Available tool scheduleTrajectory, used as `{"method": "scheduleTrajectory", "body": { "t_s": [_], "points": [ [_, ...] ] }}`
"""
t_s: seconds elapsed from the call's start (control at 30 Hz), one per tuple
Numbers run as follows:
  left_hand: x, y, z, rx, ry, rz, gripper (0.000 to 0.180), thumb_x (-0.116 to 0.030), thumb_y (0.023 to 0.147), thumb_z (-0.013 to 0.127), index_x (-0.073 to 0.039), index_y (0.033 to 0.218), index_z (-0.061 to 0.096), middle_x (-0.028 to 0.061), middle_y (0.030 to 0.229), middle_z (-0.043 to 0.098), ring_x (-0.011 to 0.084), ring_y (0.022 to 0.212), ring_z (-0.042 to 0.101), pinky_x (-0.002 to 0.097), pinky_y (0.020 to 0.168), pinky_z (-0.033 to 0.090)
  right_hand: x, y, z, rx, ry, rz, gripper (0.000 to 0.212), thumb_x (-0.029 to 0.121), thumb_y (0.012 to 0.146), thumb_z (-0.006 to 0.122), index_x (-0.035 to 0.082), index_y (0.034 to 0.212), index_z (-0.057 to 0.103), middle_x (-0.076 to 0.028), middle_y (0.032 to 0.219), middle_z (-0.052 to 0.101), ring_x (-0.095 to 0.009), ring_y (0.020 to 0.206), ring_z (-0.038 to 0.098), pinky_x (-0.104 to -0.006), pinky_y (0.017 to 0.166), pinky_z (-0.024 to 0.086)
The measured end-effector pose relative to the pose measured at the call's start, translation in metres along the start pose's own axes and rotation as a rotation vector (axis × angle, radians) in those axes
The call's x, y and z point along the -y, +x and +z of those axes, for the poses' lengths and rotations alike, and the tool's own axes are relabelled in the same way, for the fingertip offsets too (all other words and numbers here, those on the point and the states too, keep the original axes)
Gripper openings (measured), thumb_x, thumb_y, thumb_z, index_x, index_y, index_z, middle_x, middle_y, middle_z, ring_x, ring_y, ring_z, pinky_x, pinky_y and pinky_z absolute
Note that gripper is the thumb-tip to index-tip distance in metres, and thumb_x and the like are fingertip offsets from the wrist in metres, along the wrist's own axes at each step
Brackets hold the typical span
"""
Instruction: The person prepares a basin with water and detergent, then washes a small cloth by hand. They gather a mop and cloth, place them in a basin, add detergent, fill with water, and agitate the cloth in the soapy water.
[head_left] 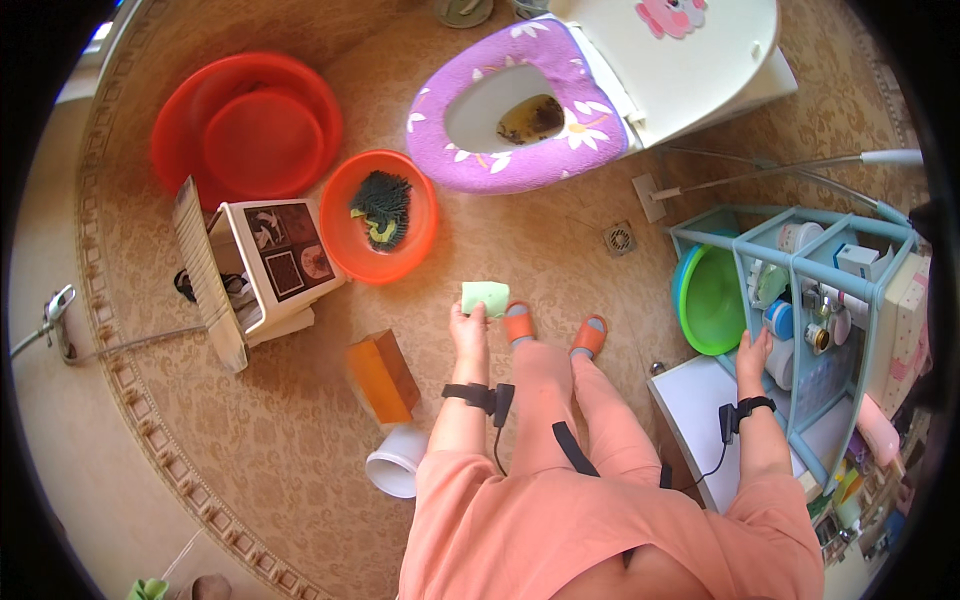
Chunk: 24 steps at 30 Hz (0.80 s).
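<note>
My left hand [470, 326] is closed on a pale green cloth [485, 298], which looks folded into a small pad. It holds the cloth in mid-air, above my orange slippers [518, 322]. Off to the right, my right hand [754, 362] reaches up to the pale blue shelf rack [792, 270], its fingers stretched out beside the rack's upright. A jar with a blue lid [779, 320] stands right by the fingertips. Whether the hand touches the jar or the upright is hard to tell. Small bottles and boxes fill the rack around it.
Ahead is a toilet with its lid up and a purple seat cover [440, 150]. An orange basin [428, 225] with dark cloth, a large red basin [175, 130], a white bin [235, 260], a brown box [385, 375] and a white bucket [395, 465] stand left. Green basins [712, 310] lean by the rack.
</note>
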<state>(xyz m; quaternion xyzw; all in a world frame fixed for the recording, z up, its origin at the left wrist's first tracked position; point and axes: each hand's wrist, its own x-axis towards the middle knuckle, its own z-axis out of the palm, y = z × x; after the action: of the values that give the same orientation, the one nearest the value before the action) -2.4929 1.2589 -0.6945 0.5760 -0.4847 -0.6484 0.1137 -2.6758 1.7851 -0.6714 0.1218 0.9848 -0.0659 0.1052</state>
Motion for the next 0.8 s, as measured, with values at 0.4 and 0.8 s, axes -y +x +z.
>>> {"method": "scheduleTrajectory", "body": {
  "t_s": [0.4,0.8],
  "points": [
    [-0.024,0.123,-0.150,0.062,-0.052,-0.150,0.018,-0.007,0.084,0.054,-0.003,0.102,0.051,0.0046,0.079,0.061,0.0089,0.053,0.053,0.0212,0.048,0.043,0.163,-0.194,0.043,0.378,0.086,-0.103,0.040,0.019,0.082,0.058,-0.003,0.114,0.051,-0.025,0.111,0.049,-0.035,0.096,0.052,-0.0400,0.087,0.043],
    [0.019,0.302,-0.196,0.130,0.047,-0.145,0.022,-0.001,0.084,0.054,0.001,0.106,0.052,0.0098,0.087,0.060,0.0125,0.061,0.057,0.0251,0.053,0.048,0.324,-0.333,0.091,0.766,0.308,-0.134,0.037,0.013,0.085,0.055,0.000,0.119,0.047,-0.018,0.120,0.041,-0.024,0.095,0.056,-0.0326,0.082,0.048]
  ]
}}
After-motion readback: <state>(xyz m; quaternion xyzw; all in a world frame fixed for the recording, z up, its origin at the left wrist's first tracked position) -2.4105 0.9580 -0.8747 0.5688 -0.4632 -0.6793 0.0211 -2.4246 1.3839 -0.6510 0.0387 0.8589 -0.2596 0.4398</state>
